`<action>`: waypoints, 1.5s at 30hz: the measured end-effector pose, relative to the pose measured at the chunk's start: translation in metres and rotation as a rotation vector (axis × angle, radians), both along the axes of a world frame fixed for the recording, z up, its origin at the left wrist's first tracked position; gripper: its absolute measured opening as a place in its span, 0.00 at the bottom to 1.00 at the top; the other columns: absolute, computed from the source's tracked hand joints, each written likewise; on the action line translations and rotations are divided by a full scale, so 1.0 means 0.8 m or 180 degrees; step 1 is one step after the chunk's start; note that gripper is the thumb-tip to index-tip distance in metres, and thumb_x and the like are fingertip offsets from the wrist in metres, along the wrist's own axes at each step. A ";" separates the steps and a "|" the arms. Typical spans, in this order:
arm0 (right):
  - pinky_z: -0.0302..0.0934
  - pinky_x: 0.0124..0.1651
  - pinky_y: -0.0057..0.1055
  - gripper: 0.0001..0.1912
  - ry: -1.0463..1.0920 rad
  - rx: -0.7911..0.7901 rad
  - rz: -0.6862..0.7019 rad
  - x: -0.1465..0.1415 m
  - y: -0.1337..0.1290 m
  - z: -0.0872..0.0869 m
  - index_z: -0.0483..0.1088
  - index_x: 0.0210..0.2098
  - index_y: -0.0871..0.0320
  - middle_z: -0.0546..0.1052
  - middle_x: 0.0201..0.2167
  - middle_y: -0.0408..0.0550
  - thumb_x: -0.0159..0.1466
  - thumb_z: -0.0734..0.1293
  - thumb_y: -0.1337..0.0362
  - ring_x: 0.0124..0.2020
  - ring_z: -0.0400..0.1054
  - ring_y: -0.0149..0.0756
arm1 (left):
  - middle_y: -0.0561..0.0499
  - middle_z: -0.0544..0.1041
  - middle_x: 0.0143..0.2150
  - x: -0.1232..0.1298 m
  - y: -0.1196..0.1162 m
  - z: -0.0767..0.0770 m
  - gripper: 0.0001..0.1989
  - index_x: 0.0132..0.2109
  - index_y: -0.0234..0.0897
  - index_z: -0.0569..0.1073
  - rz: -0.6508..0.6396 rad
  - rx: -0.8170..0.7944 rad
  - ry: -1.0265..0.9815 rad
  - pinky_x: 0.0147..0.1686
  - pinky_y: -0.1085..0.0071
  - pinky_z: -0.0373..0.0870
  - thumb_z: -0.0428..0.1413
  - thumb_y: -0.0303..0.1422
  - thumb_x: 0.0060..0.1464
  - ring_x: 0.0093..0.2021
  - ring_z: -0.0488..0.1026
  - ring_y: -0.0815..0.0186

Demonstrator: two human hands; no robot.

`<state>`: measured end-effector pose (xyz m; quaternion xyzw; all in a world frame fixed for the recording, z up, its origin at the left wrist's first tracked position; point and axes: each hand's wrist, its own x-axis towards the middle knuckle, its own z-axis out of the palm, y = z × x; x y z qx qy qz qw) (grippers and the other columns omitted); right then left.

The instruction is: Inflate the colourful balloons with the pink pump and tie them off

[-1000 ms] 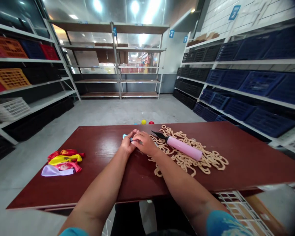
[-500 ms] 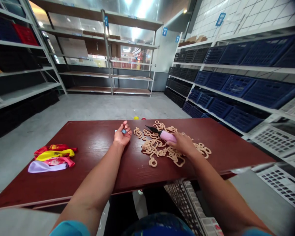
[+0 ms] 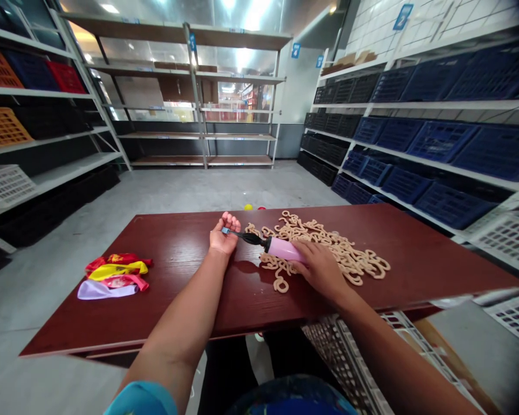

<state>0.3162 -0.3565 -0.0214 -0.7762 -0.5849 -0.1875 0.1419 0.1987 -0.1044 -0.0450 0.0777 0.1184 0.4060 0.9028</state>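
My right hand (image 3: 322, 265) wraps round the pink barrel of a balloon pump (image 3: 285, 249), which lies level above the beige pile. The pump's black nozzle points left, and its tip is at the small light-blue piece (image 3: 225, 230) in my left hand (image 3: 225, 236). Whether the tip is inside that piece or only against it, I cannot tell. My left hand is palm up with fingers curled, and its thumb presses on the light-blue piece. Loose beige curly strands (image 3: 341, 248) lie under and beyond the pump.
Flat balloons in red, yellow (image 3: 119, 270), pink and lavender (image 3: 107, 290) lie on the left of the brown table (image 3: 173, 276). Shelves with blue crates (image 3: 441, 141) stand on the right. A white crate (image 3: 8, 185) is on the left shelf. Beyond the table's far edge shows something yellow (image 3: 248, 207).
The pump has swung down and left, so its nozzle now meets the light-blue piece in my left hand. My view has turned slightly left.
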 end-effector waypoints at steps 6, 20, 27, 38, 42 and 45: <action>0.52 0.48 0.40 0.21 -0.0035 0.0018 -0.0044 0.002 0.009 -0.002 0.61 0.52 0.56 0.68 0.50 0.53 0.60 0.61 0.58 0.48 0.60 0.44 | 0.48 0.72 0.28 0.002 0.000 -0.001 0.13 0.35 0.31 0.72 -0.0006 0.0136 -0.0021 0.36 0.68 0.68 0.43 0.29 0.58 0.31 0.71 0.68; 0.50 0.49 0.40 0.23 0.0180 -0.0117 0.0062 -0.018 0.048 0.011 0.59 0.53 0.55 0.68 0.50 0.53 0.60 0.60 0.56 0.48 0.59 0.44 | 0.53 0.69 0.26 0.005 -0.003 0.002 0.04 0.35 0.34 0.70 0.0248 0.0406 0.0352 0.31 0.72 0.66 0.50 0.24 0.53 0.26 0.68 0.73; 0.48 0.48 0.38 0.24 0.0138 -0.0116 0.0398 -0.020 0.099 0.022 0.60 0.54 0.54 0.67 0.50 0.50 0.59 0.62 0.55 0.47 0.59 0.43 | 0.54 0.67 0.23 -0.013 0.018 0.007 0.11 0.33 0.34 0.67 0.0307 0.0285 0.0077 0.28 0.73 0.64 0.42 0.28 0.58 0.23 0.65 0.73; 0.46 0.49 0.39 0.40 0.0447 -0.0046 0.0474 0.013 0.127 0.002 0.55 0.58 0.53 0.67 0.50 0.52 0.51 0.64 0.42 0.48 0.59 0.45 | 0.59 0.51 0.12 -0.033 0.038 0.010 0.24 0.21 0.36 0.54 0.0329 0.0544 -0.0138 0.19 0.73 0.59 0.37 0.48 0.57 0.14 0.53 0.73; 0.49 0.46 0.38 0.39 0.0546 -0.0112 0.0442 0.013 0.126 -0.005 0.59 0.53 0.55 0.71 0.44 0.52 0.48 0.67 0.42 0.44 0.61 0.45 | 0.58 0.50 0.11 -0.034 0.033 0.014 0.25 0.20 0.36 0.52 0.0390 0.0734 0.0089 0.19 0.73 0.58 0.37 0.50 0.56 0.13 0.52 0.74; 0.52 0.42 0.36 0.30 0.0571 -0.0126 0.0478 0.015 0.126 -0.008 0.63 0.47 0.55 0.71 0.41 0.50 0.49 0.68 0.47 0.41 0.63 0.42 | 0.58 0.50 0.11 -0.031 0.029 0.018 0.26 0.20 0.36 0.51 0.0491 0.0850 0.0294 0.19 0.74 0.58 0.36 0.52 0.55 0.13 0.52 0.74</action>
